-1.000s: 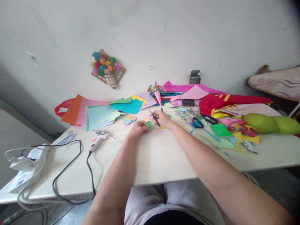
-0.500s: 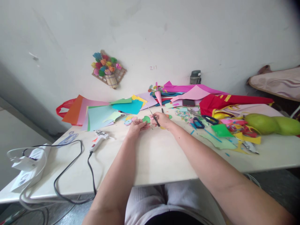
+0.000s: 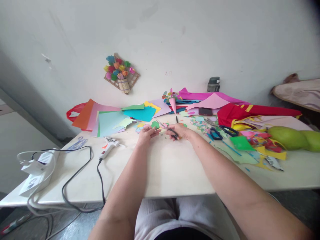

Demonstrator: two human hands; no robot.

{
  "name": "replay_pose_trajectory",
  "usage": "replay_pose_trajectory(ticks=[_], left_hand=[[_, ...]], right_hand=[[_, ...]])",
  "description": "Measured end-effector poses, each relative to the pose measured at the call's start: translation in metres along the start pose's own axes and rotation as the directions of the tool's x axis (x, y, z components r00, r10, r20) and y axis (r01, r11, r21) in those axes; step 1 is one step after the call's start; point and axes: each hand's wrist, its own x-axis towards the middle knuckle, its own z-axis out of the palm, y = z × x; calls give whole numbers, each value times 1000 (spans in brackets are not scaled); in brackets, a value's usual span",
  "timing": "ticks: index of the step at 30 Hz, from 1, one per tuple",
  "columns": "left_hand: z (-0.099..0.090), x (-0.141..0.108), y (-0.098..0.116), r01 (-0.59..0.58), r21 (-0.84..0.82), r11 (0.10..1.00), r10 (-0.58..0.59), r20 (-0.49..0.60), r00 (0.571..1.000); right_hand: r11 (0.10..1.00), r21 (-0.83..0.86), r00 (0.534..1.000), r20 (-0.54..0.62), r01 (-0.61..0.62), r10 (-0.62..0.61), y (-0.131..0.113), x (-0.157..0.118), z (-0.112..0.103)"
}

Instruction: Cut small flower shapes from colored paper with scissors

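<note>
Your pale table carries everything; the long near edge sits right at your lap, so both forearms can reach in over it. Red fabric with yellow trim lies bunched toward the far right corner, coloured paper sheets fan along the far edge, probably pushed back to leave working room. White extension strip sits by the left edge, likely there so cables drop off the side. Glue gun lies on the left half, cord running down to the near edge, probably parked apart from the paper. Pink paper cone with small paper flowers is at the middle of the far edge.

Your left hand is partly open, thumb and fingers loosely spread, toward the far edge; can't tell if it grips anything. Your right hand, just beside it, is curled around dark-handled scissors, blades pointing left, apparently angled that way to meet the other hand. Navy-handled scissors lie spread toward the right edge. Green paper disc is at your left fingertips, pinched or lying unclear. Tiny paper snippets litter the table farther right.
</note>
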Motion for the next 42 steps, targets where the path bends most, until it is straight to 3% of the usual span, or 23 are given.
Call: replay_pose_trajectory(ticks=[12,42], left_hand=[[-2,2,-2,0,-107,994,1,4,1000],[0,3,-4,55,-184,981,-61,-27,998]], right_hand=[[997,-75,997,79,25,-19,10,8,-3],[999,-10,999,-1,-42,42,-3,0,8]])
